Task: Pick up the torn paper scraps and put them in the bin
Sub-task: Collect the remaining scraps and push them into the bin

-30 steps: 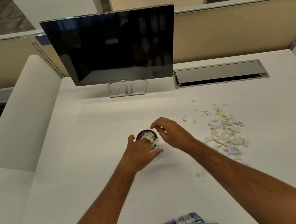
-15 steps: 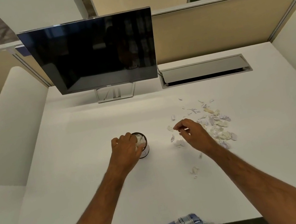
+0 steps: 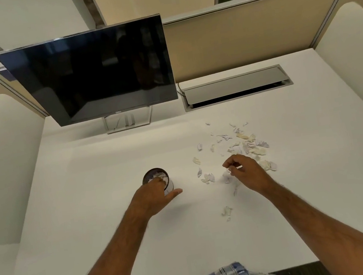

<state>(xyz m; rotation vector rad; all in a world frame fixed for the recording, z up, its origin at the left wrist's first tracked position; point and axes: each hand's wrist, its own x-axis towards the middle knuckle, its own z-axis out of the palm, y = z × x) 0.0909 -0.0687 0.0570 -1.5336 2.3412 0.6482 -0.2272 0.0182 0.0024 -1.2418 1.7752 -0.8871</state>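
Observation:
A small round dark bin [image 3: 150, 175] stands mid-desk, stuffed with white paper. My left hand [image 3: 151, 196] lies over its near rim, fingers reaching down onto the paper inside, thumb stretched out to the right. Torn paper scraps [image 3: 250, 146], white, cream and pale purple, lie scattered to the right of the bin. My right hand [image 3: 247, 169] hovers low at the near left edge of that pile with its fingers curled, pinching a white scrap [image 3: 226, 175] against the desk. A few more scraps [image 3: 207, 178] lie between the two hands.
A dark monitor [image 3: 95, 74] on a stand sits at the back of the white desk [image 3: 94, 221]. To its right is a grey cable hatch [image 3: 236, 86]. Beige partitions close off the back and sides. Stray scraps [image 3: 226, 212] lie nearer me.
My right hand left the bin and moved right to the scrap pile, where its fingers closed on a scrap. My left hand stayed at the bin, its thumb now spread away.

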